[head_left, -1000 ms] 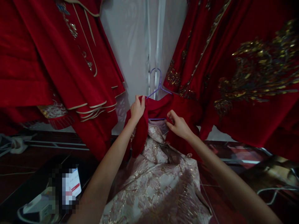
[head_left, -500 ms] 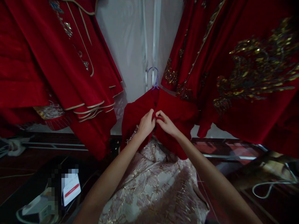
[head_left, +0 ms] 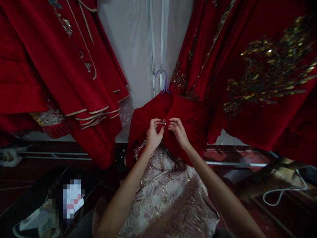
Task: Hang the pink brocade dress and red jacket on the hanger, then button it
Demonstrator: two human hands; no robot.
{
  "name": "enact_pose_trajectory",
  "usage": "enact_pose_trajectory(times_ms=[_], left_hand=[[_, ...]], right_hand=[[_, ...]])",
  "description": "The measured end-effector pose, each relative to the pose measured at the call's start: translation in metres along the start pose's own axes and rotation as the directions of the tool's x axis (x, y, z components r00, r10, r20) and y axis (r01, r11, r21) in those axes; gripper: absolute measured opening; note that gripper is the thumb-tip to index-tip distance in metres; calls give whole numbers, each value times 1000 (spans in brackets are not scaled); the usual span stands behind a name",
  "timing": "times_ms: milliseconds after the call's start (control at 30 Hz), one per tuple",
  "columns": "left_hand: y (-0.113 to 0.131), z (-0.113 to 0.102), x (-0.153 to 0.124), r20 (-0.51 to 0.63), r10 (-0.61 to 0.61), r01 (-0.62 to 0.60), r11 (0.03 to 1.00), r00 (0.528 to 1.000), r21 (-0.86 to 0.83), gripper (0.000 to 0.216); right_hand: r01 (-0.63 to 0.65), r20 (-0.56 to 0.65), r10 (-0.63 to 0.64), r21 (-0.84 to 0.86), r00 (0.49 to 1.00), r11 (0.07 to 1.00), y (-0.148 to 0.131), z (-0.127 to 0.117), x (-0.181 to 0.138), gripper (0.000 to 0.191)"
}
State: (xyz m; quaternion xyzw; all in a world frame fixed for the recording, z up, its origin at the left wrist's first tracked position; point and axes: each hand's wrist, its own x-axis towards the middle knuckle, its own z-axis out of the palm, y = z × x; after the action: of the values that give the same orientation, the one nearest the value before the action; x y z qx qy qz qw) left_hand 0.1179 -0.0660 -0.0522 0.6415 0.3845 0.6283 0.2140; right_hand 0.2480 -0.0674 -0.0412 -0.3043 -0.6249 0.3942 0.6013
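In the head view a red jacket [head_left: 190, 115] hangs in the middle on a purple hanger [head_left: 165, 84]. My left hand [head_left: 155, 135] pinches one front edge of it, beside a small shiny ornament [head_left: 164, 122]. Thumb and fingers of my right hand [head_left: 178, 132] are closed on the opposite front edge, at a small red piece like a button loop. A narrow gap lies between the two hands. Beaded trim [head_left: 140, 147] runs along the jacket's left side. Pale floral brocade cloth [head_left: 165, 195] with a metallic sheen spreads below, under my forearms.
Red garments with pale piping [head_left: 94, 86] hang at left. More red garments, one with gold sequin embroidery [head_left: 269, 69], hang at right. A white wall [head_left: 128, 43] stands behind. At lower left is a lit, blurred screen [head_left: 73, 198]. A white cord [head_left: 279, 195] lies at lower right.
My hands have drawn slightly apart, and the shiny ornament now shows between them. The jacket's neck opening shows wider. The whole view has shifted a little.
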Motion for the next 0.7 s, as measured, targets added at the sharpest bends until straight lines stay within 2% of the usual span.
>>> enact_pose_trajectory(times_ms=[100,300,500,700], left_hand=[[-1,-3,-1,0,-6,6,1000,1000,9,21],[5,-14,2,102,-54,43,993,993,114,12],[21,-23,8,223,29,-86,965,974,248,16],[31,-28,10,318,71,-163,948,945,272,23]], right_hand=[[16,-11,-16,26,1000,1000,4,-1,-1,21],[39,-12,-39,-9,999,999,7,1,-1,23],[80,-69,-86,-88,994,993,7,0,-1,24],[107,-110,-130,-193,985,975,-4,4,-4,20]])
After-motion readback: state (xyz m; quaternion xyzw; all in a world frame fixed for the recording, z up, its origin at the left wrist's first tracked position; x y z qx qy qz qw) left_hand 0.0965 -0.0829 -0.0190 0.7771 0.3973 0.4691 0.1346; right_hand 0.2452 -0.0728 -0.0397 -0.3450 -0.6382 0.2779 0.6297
